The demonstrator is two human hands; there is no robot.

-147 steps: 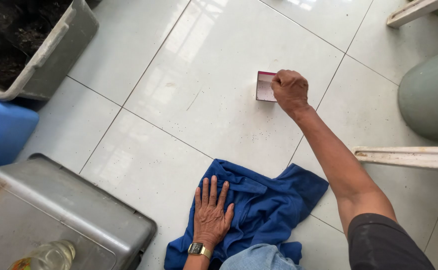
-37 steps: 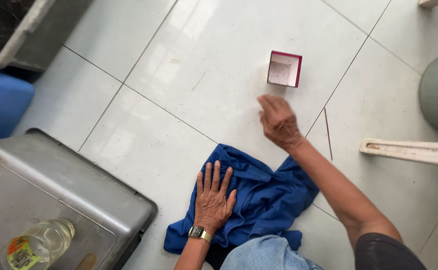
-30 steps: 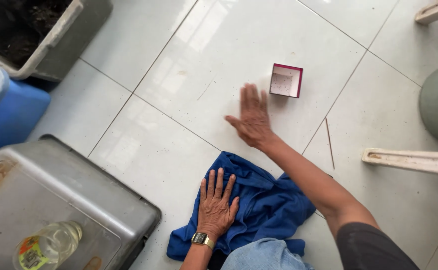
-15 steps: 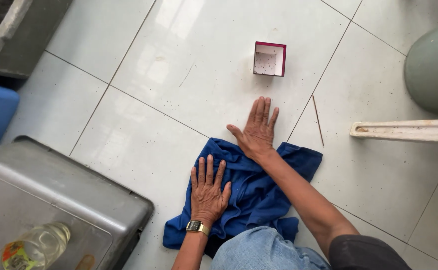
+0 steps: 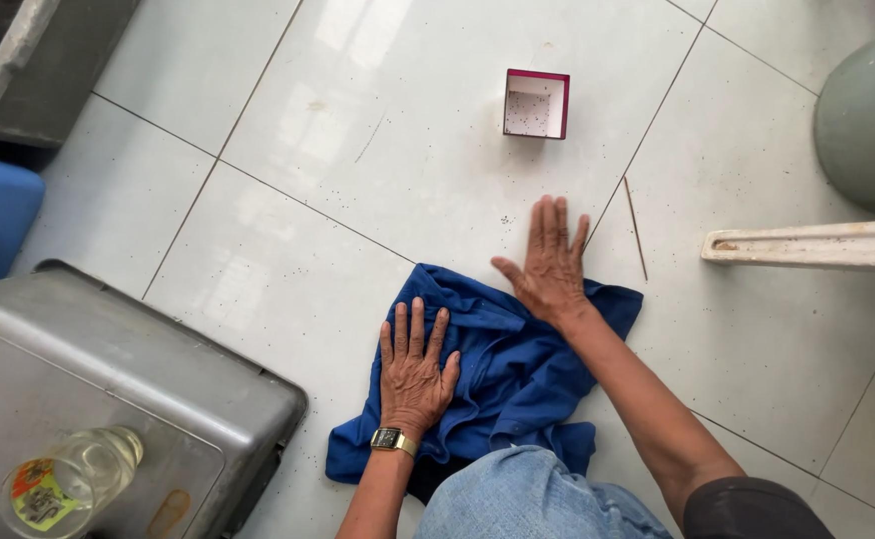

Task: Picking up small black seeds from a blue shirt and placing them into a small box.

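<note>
The blue cloth [image 5: 502, 384] lies crumpled on the white tile floor [image 5: 288, 299] just ahead of your knee [image 5: 532, 499], low and centre in the view. Your left hand [image 5: 415, 364] rests flat on its left part, fingers spread, gripping nothing, as it did a moment ago.

What changed is your right hand [image 5: 552, 265]: it has drawn back from beside the small pink-edged box [image 5: 536, 104] and now lies palm down, fingers wide and straight, heel on the cloth's top edge and fingertips on bare tile. The box now stands alone at 12 o'clock, well apart, so the cloth looks like the thing now in hand.

A thin stick [image 5: 636, 228] lies at 1 o'clock near your right fingers. The grey bin [image 5: 108, 399] crowds 9 o'clock, a pale beam [image 5: 807, 245] ends at 3 o'clock. Open tile runs from 10 to 12.
</note>
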